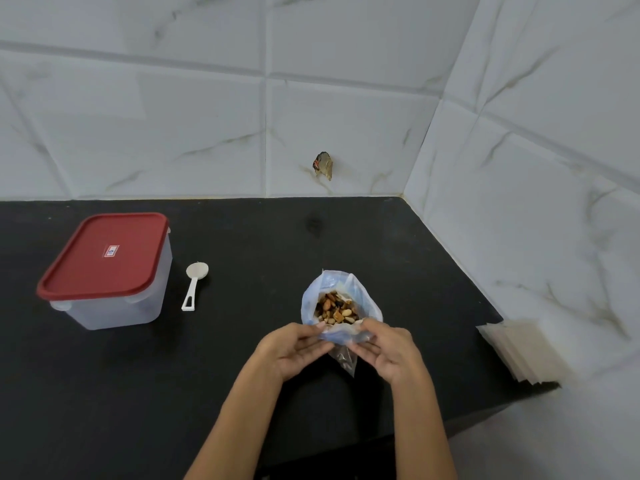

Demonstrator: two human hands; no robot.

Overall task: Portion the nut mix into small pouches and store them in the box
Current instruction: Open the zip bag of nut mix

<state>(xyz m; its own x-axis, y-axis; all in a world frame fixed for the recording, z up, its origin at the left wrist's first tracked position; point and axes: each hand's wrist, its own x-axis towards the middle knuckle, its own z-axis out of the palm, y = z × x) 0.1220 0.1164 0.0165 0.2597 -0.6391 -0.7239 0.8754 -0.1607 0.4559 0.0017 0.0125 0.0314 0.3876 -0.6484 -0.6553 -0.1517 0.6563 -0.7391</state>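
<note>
your left hand (294, 348) and right hand (388, 351) pinch the near rim of the nut mix bag (341, 306), mid-table, spreading it open. next, take the scoop (194, 284) beside the lidded box (107, 268) near the left edge; pouches (519, 351) wait at the right edge.

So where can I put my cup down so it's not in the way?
Best spot: the bare black counter between the white scoop and the nut bag. Behind the bag, toward the wall, is free too. It's crowded where both hands hold the bag, and by the pouch stack on the right.
</note>
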